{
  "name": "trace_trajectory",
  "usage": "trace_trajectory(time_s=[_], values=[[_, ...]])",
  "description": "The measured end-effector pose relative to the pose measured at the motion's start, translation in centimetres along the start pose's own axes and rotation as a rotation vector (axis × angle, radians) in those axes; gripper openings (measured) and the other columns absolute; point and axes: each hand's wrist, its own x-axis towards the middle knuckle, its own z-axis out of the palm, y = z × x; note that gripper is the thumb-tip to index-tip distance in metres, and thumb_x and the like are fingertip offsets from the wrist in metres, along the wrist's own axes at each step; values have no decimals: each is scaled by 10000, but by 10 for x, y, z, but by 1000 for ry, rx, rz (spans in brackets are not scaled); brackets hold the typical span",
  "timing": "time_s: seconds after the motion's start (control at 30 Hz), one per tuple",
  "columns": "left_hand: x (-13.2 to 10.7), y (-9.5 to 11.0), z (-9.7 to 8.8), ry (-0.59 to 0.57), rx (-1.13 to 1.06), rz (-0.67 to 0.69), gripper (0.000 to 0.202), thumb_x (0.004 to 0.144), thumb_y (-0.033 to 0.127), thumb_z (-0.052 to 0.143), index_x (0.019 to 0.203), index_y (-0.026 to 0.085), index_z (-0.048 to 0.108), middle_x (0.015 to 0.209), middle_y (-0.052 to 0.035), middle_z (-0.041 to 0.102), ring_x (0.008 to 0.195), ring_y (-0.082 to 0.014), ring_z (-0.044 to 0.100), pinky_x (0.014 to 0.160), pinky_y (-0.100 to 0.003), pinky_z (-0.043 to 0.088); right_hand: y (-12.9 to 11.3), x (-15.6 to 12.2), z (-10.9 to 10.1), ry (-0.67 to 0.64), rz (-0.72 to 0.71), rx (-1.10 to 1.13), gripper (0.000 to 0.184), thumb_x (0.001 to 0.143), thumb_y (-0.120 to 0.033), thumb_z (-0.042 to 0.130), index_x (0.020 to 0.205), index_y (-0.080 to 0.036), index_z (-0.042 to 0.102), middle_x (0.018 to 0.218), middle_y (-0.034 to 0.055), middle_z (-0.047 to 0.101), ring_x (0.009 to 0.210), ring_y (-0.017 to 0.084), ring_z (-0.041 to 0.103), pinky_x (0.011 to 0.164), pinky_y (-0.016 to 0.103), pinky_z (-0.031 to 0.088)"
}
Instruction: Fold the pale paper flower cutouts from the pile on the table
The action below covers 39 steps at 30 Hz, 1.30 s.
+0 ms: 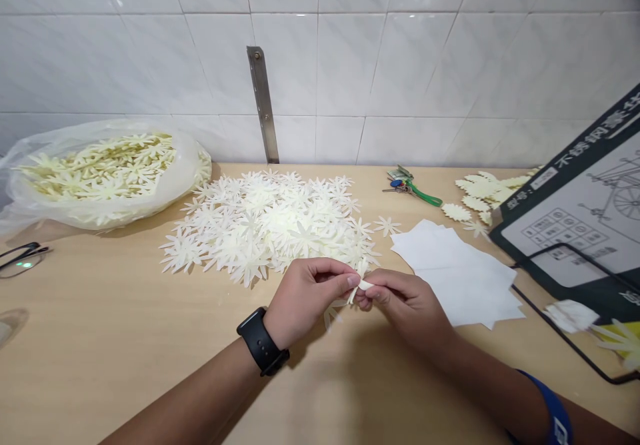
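Note:
Both hands meet over the table, pinching one cream flower-shaped cutout (363,285) whose narrow petals look folded together. My left hand (313,295), with a black watch on its wrist, grips it between thumb and forefinger. From the right, my right hand (407,305) pinches the same cutout, its lower fingers curled and partly hidden. Just below the fingertips a single pale cutout (333,313) lies on the table. Behind the hands spreads a heap of similar cream flower cutouts (280,222).
A clear plastic bag (187,178) full of cutouts stands at the left, near eyeglasses (23,255). White sheets (453,275) lie right of the hands. Keys with a green strap (423,194), scalloped pieces (483,188) and a dark printed box (575,212) are further right.

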Motion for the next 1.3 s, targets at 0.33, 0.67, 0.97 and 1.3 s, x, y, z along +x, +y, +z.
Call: trace_trajectory(time_s=[0.33,0.67,0.97,1.3], values=[[0,-8,2,-10,139,155,185,754,303,714,859,151,701,790,-41,690,749,-156,622,707,-259,492,-3,-1,2,58,79,-14,192,882,-250,553,733,-186,655,684,12,651,673,145,617,640,224,512],[20,-4,-34,384,-86,190,165,737,303,693,706,157,622,706,10,608,662,-105,570,725,-256,515,-1,-1,1,123,86,10,231,894,-315,555,733,-184,657,699,32,654,673,163,618,639,261,533],[29,-2,-56,430,8,249,457,710,297,736,1115,159,576,736,24,605,716,-118,595,800,-293,500,-1,0,0,145,119,33,264,881,-392,580,730,-188,654,682,38,645,660,164,614,623,265,550],[13,-2,-39,623,667,727,157,846,232,569,973,180,645,993,-79,639,890,-191,578,813,-320,473,0,1,3,162,123,49,283,868,-419,592,734,-182,668,657,38,647,646,171,619,610,271,546]])
